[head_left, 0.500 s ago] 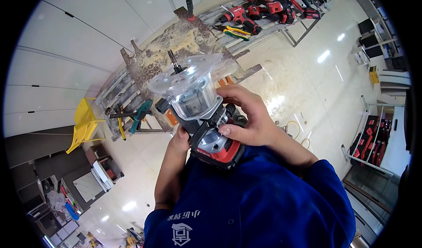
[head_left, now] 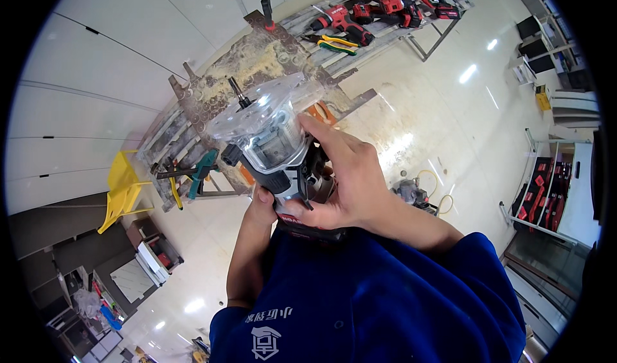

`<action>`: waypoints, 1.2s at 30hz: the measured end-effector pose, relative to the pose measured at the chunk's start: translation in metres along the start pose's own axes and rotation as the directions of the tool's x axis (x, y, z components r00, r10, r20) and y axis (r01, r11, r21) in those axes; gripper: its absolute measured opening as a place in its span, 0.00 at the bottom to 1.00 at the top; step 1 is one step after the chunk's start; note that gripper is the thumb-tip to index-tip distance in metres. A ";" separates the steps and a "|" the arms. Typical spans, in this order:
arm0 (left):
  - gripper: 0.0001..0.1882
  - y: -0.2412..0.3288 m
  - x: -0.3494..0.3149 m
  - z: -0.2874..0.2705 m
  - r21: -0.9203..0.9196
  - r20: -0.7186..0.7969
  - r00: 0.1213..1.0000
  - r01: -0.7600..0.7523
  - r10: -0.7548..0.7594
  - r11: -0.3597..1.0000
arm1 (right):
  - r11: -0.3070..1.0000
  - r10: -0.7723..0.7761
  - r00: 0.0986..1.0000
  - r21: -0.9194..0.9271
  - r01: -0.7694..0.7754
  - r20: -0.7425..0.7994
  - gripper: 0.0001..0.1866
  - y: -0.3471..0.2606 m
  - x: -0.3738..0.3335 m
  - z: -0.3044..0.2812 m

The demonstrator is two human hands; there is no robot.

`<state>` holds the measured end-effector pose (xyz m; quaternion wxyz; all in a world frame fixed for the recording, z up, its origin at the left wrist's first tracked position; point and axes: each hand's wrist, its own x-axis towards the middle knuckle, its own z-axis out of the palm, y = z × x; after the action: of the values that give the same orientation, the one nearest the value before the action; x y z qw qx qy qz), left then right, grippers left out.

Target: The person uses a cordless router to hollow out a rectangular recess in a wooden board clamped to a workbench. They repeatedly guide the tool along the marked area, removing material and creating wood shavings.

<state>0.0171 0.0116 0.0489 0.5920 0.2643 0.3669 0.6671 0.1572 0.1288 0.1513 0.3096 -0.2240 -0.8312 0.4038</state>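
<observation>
Item: compact trim router (head_left: 283, 157), grey-and-black motor body with a red end, fitted with a clear plastic base (head_left: 257, 109) and a dark bit (head_left: 239, 93) projecting from the base centre; held up in the air close before the person's chest, base tilted up and away toward the worktop (head_left: 257, 57). Right hand (head_left: 347, 183): grip closed around the motor body from the right side, index finger stretched along the clear housing, thumb under the lower end. Left hand (head_left: 262, 199): mostly hidden behind the tool; only the knuckles show touching its lower body, so how far that grip is closed cannot be told. Forearms emerge from blue sleeves (head_left: 385, 299). Background: worktop of perforated metal dusted with sawdust; a row of red cordless power tools (head_left: 379, 6) at its far end, with green-and-yellow pliers (head_left: 334, 43) beside them; teal clamp (head_left: 202, 170) hanging at the near edge; yellow chair (head_left: 122, 186) on the pale glossy floor (head_left: 437, 106) to the left.
</observation>
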 end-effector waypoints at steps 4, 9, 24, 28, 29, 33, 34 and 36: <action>0.61 0.000 -0.003 -0.001 0.012 0.020 1.000 -0.018 0.018 1.000 | 0.990 -0.034 0.998 -0.138 0.040 0.046 0.50 -0.013 0.003 -0.004; 0.60 -0.001 -0.005 -0.003 0.041 0.007 0.998 -0.065 0.065 0.997 | 0.985 -0.171 0.981 -0.005 0.172 0.090 0.42 0.010 0.004 -0.010; 0.57 -0.020 0.002 -0.003 -0.070 0.136 0.990 -0.034 0.043 0.997 | 0.498 0.296 0.885 0.733 -0.464 0.359 0.25 0.031 0.001 -0.021; 0.62 -0.018 0.008 0.003 0.079 0.149 0.989 0.003 -0.015 0.997 | 0.481 0.324 0.845 0.695 -0.535 0.426 0.30 0.038 0.005 -0.031; 0.62 -0.017 0.008 0.007 0.043 0.160 0.987 0.006 -0.013 0.999 | 0.488 0.332 0.836 0.679 -0.548 0.436 0.31 0.037 0.006 -0.033; 0.62 -0.010 0.012 0.020 0.023 0.184 0.983 0.009 -0.013 1.000 | 0.456 0.324 0.821 0.683 -0.571 0.470 0.32 0.042 0.009 -0.040; 0.63 -0.009 0.014 0.022 0.047 0.184 0.983 0.005 -0.013 0.999 | 0.485 0.326 0.832 0.676 -0.555 0.449 0.34 0.044 0.007 -0.039; 0.64 -0.010 0.012 0.024 0.031 0.173 0.985 0.013 -0.018 0.999 | 0.543 0.326 0.853 0.658 -0.522 0.408 0.38 0.050 0.002 -0.034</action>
<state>0.0400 0.0278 0.0536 0.6229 0.3270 0.3260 0.6315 0.1852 0.1766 0.1279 0.1642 -0.2218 -0.5398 0.7953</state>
